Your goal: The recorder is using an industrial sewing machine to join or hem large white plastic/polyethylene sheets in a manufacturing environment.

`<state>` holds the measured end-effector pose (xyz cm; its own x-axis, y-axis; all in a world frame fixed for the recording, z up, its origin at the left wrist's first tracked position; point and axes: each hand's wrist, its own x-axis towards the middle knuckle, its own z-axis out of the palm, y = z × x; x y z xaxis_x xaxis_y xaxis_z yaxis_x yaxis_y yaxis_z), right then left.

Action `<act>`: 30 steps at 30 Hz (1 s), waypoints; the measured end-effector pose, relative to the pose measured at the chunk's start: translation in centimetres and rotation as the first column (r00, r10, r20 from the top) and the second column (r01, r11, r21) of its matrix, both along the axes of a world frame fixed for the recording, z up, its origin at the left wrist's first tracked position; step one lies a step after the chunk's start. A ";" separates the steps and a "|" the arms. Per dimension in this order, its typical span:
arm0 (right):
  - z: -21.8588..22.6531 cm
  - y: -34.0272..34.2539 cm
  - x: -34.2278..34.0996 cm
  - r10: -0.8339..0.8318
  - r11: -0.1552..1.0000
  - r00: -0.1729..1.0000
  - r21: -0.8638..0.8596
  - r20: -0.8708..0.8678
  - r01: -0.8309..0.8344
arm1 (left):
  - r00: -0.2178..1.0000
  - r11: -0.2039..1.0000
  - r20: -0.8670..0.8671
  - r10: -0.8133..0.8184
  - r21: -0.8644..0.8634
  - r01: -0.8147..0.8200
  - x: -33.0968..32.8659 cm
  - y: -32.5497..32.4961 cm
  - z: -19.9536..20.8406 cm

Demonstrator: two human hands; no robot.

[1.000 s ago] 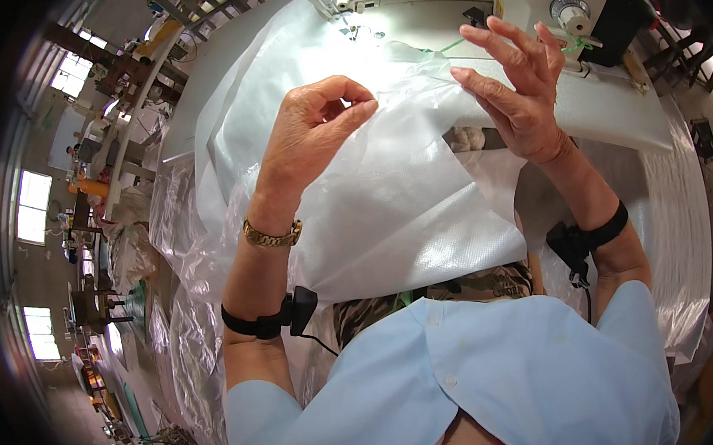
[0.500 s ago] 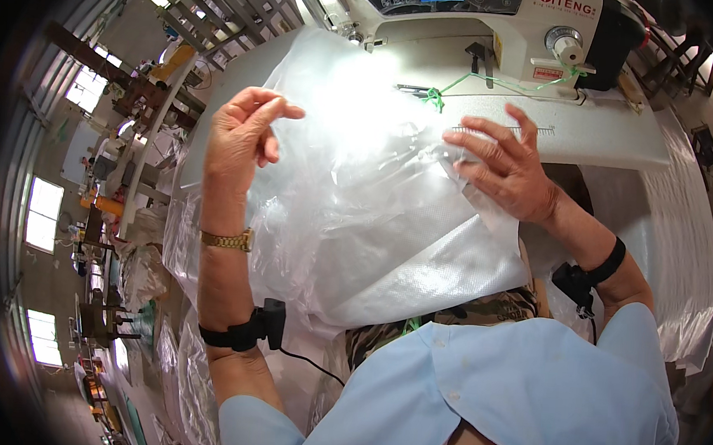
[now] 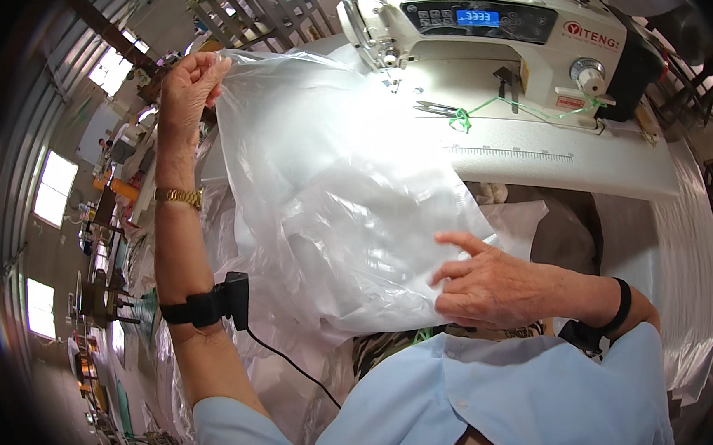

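A clear plastic sheet or bag (image 3: pixel 318 178) spreads over the front of the sewing table and down toward my lap. My left hand (image 3: pixel 191 87) pinches its far left corner and holds it up and out to the left. Near the sheet's lower right edge, my right hand (image 3: pixel 484 285) hovers or rests with fingers apart; whether it touches the plastic I cannot tell. A white sewing machine (image 3: pixel 476 45) with a lit blue display stands beyond the sheet, its needle area (image 3: pixel 391 64) close to the sheet's far edge.
Metal thread snips (image 3: pixel 437 109) with a green string (image 3: pixel 460 121) lie on the table (image 3: pixel 560 154) beside a printed ruler. A stack of white woven sheeting (image 3: pixel 688 270) hangs at the right. Metal racks (image 3: pixel 260 9) stand at the far left.
My left hand has moved left and away, closing on the plastic's corner and drawing it out. My right hand has come down nearer my body. The view has shifted slightly.
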<state>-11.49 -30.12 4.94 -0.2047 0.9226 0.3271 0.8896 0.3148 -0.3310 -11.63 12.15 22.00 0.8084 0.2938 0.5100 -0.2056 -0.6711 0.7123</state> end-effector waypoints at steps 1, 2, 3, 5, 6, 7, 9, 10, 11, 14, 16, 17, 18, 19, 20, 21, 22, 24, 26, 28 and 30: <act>0.0 0.1 -0.2 0.053 0.998 0.986 -0.007 -0.159 -0.055 | 1.000 1.000 0.022 0.006 -0.010 -0.006 0.1 0.3 0.0; 0.3 -0.1 -0.3 0.077 0.994 0.965 -0.053 -0.252 -0.094 | 0.999 1.000 0.022 0.026 0.000 -0.026 0.2 0.7 -0.2; 0.6 -0.4 -0.5 0.089 0.986 0.932 -0.102 -0.351 -0.132 | 0.999 0.999 0.024 0.047 0.004 -0.047 0.3 1.0 -0.5; 1.6 -1.3 -0.4 0.131 0.965 0.826 -0.122 -0.549 -0.234 | 0.997 0.997 0.042 0.069 0.014 -0.070 0.5 1.4 -1.3; 2.3 -2.1 -0.2 0.158 0.942 0.713 -0.112 -0.683 -0.316 | 0.997 0.997 0.036 0.073 -0.003 -0.073 0.5 1.5 -1.9; 3.1 -3.1 0.1 0.152 0.909 0.579 -0.116 -0.801 -0.399 | 0.996 0.997 0.033 0.078 -0.024 -0.077 0.5 1.4 -2.4; 4.0 -4.1 0.4 0.133 0.847 0.386 -0.097 -0.913 -0.523 | 0.997 0.994 0.018 0.078 -0.081 -0.076 0.5 1.0 -3.5; 4.2 -4.3 0.4 0.135 0.822 0.342 -0.087 -0.930 -0.562 | 0.998 0.995 0.027 0.056 -0.082 -0.053 0.4 0.6 -3.9; 4.3 -4.3 0.3 0.200 0.811 0.265 0.007 -0.943 -0.585 | 0.999 0.994 0.030 0.045 -0.096 -0.042 0.3 0.1 -4.3; 4.3 -2.9 -0.6 0.017 0.876 0.923 -0.440 -0.383 -0.198 | 0.999 0.994 0.052 0.008 -0.111 -0.002 0.0 -1.9 -5.1; 5.5 -2.9 -0.2 0.056 0.909 0.964 -0.386 -0.261 -0.157 | 0.992 0.993 0.101 -0.076 -0.079 0.084 -0.4 -3.2 -5.4; 6.3 -3.0 0.2 0.083 0.945 0.932 -0.269 -0.352 -0.185 | 0.991 0.988 0.078 -0.109 -0.100 0.116 -0.7 -3.8 -5.4; 7.2 -3.1 0.9 0.116 0.966 0.893 -0.158 -0.435 -0.203 | 0.986 0.982 0.075 -0.148 -0.108 0.155 -1.0 -4.3 -5.3; 7.9 -2.8 2.1 0.212 0.963 0.804 -0.020 -0.555 -0.268 | 0.978 0.973 0.077 -0.194 -0.114 0.202 -1.3 -4.8 -5.2; 9.2 -3.4 3.5 0.128 0.967 0.728 -0.077 -0.673 -0.242 | 0.971 0.964 0.076 -0.228 -0.123 0.236 -1.5 -5.2 -5.1; 9.1 -2.8 4.0 0.119 0.989 0.631 0.034 -0.766 -0.146 | 0.967 0.958 0.052 -0.248 -0.134 0.253 -1.9 -5.6 -5.0; 8.6 -2.1 3.9 0.055 0.995 0.401 0.084 -0.915 0.055 | 0.957 0.946 0.057 -0.284 -0.147 0.290 -2.3 -5.9 -4.9; 7.8 0.6 6.4 -0.074 0.945 0.465 0.087 -0.882 0.315 | 0.947 0.926 0.049 -0.319 -0.196 0.322 -3.0 -6.6 -4.9; 6.6 3.1 8.7 -0.102 0.911 0.527 0.133 -0.844 0.390 | 0.950 0.933 0.029 -0.312 -0.182 0.312 -3.3 -7.1 -4.8; 5.5 5.0 10.0 -0.173 0.870 0.570 0.147 -0.803 0.470 | 0.945 0.930 0.025 -0.326 -0.168 0.326 -3.4 -7.4 -4.7; 4.9 6.8 10.7 -0.222 0.819 0.604 0.190 -0.765 0.541 | 0.945 0.931 0.009 -0.327 -0.171 0.323 -3.4 -7.7 -4.6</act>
